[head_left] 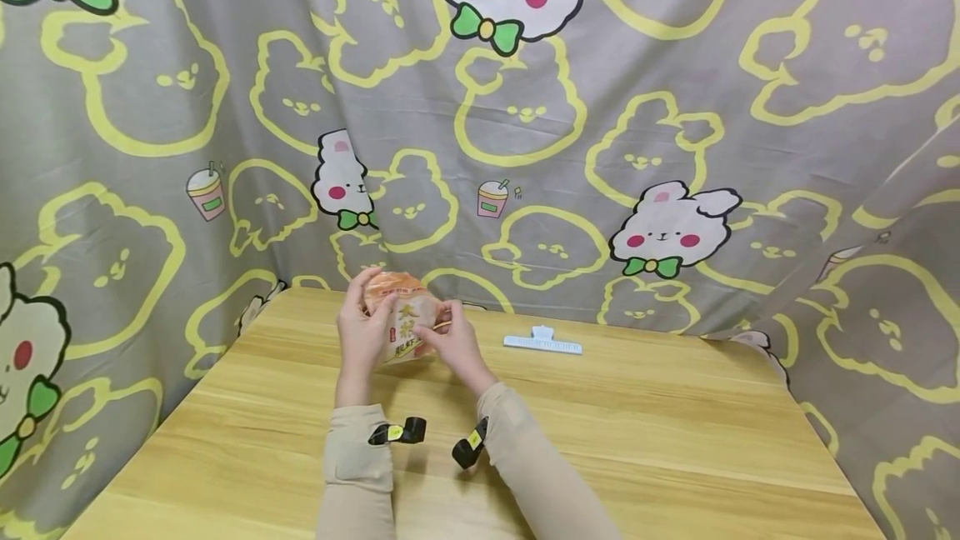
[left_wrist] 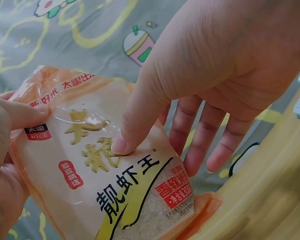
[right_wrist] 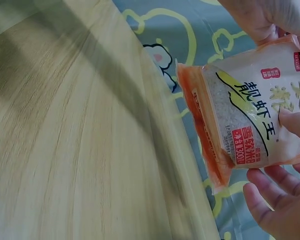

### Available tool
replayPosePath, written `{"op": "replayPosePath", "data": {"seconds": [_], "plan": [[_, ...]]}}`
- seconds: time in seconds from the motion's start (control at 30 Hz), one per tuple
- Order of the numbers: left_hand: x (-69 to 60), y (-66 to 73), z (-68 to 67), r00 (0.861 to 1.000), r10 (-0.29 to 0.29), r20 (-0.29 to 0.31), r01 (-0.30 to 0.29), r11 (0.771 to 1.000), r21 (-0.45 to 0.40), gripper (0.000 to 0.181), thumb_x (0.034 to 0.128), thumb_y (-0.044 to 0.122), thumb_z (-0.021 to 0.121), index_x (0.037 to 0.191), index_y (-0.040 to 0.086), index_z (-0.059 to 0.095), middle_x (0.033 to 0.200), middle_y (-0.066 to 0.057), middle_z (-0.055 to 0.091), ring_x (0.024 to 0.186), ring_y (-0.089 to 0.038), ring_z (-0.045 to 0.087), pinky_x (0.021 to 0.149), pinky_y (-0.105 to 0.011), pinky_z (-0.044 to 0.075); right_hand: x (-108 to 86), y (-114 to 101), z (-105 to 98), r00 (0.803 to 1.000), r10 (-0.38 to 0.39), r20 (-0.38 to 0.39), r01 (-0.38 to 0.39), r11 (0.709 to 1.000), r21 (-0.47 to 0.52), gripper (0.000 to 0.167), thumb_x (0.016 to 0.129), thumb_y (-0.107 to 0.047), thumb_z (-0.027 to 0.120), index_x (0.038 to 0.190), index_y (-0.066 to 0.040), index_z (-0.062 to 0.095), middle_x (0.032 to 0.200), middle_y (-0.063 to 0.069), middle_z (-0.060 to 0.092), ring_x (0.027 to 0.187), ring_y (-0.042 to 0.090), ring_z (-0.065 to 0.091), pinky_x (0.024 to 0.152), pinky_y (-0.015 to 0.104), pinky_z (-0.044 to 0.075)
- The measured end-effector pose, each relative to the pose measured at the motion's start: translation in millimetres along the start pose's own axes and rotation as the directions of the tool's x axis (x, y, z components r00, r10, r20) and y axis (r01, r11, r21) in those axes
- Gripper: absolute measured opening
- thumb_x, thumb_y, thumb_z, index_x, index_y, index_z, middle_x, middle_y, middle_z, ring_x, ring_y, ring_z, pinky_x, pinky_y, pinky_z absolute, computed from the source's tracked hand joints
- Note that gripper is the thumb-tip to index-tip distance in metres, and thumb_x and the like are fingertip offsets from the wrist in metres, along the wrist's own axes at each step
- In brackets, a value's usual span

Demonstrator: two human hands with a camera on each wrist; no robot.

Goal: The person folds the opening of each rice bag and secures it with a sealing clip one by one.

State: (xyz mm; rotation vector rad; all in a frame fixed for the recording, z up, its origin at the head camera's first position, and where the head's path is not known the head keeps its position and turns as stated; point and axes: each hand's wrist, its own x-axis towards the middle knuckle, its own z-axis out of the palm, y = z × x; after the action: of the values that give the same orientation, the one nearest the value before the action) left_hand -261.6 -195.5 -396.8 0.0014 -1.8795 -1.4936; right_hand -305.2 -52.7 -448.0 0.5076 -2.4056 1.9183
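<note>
A small orange-and-white bag of rice (head_left: 406, 325) is held up above the far left part of the table. My left hand (head_left: 363, 328) grips its left side, the thumb lying over the printed front in the left wrist view. On the other side, my right hand (head_left: 456, 343) pinches the bag, its thumb pressed on the gold lettering and fingers behind the edge. Grains show through a clear window of the rice bag (right_wrist: 230, 107) in the right wrist view. To the right of the hands, a light blue bag clip (head_left: 543, 341) lies on the table.
The wooden table (head_left: 637, 432) reaches back to a grey curtain (head_left: 420, 107) with yellow outlines and cartoon rabbits, which also hangs along both sides. Black wrist cameras are strapped on both sleeves.
</note>
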Motion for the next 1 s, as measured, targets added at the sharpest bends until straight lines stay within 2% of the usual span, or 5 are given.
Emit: {"op": "replayPosePath", "data": {"seconds": [0.17,0.3,0.8,0.9,1.0], "plan": [[0.0,-4.9,5.0,0.998,0.064,0.004,-0.064,0.998,-0.009,0.044,0.0858,0.006,0.073,0.127,0.018,0.061,0.064,0.001,0.039,0.046,0.0,0.031,0.04,-0.018,0.027,-0.8,1.0,-4.4,1.0,0.014,-0.022,-0.014,1.0,-0.027,0.045,0.085,-0.023,0.077,0.114,-0.007,0.046,0.104,0.013,0.061,0.086,0.017,0.064,0.073,0.026,0.053],[-1.0,-4.3,8.3,0.994,0.11,0.013,-0.11,0.994,-0.01,0.043,0.0862,0.006,0.072,0.126,0.016,0.061,0.061,0.002,0.037,0.044,-0.001,0.03,0.038,-0.019,0.026,-2.2,0.1,-8.5,0.999,0.021,-0.039,-0.022,0.999,-0.027,0.044,0.084,-0.022,0.077,0.114,-0.007,0.047,0.105,0.013,0.062,0.085,0.018,0.064,0.073,0.026,0.053],[-4.7,6.9,23.4,0.991,0.13,0.044,-0.129,0.991,-0.029,0.037,0.0863,0.008,0.073,0.121,0.013,0.061,0.058,0.002,0.038,0.042,0.002,0.028,0.036,-0.017,0.025,-11.6,-2.8,-27.8,0.997,0.012,-0.072,-0.015,0.999,-0.048,0.044,0.084,-0.023,0.077,0.11,-0.007,0.045,0.103,0.014,0.063,0.086,0.02,0.065,0.071,0.027,0.053],[-5.8,8.9,25.9,0.989,0.138,0.055,-0.136,0.99,-0.045,0.037,0.0861,0.006,0.073,0.12,0.011,0.06,0.064,-0.004,0.049,0.043,0.002,0.028,0.036,-0.017,0.025,-14.3,-4.9,-31.7,0.997,0.006,-0.08,-0.01,0.998,-0.055,0.042,0.085,-0.022,0.077,0.11,-0.007,0.046,0.103,0.015,0.063,0.087,0.022,0.066,0.071,0.027,0.053],[-6.8,9.6,28.2,0.986,0.152,0.062,-0.149,0.987,-0.051,0.036,0.0859,0.005,0.072,0.119,0.01,0.059,0.082,-0.011,0.065,0.045,0.001,0.032,0.038,-0.016,0.028,-16.5,-4.8,-34.8,0.996,-0.003,-0.09,-0.003,0.997,-0.072,0.042,0.085,-0.022,0.077,0.109,-0.007,0.047,0.102,0.015,0.064,0.087,0.022,0.066,0.071,0.027,0.053]]}}
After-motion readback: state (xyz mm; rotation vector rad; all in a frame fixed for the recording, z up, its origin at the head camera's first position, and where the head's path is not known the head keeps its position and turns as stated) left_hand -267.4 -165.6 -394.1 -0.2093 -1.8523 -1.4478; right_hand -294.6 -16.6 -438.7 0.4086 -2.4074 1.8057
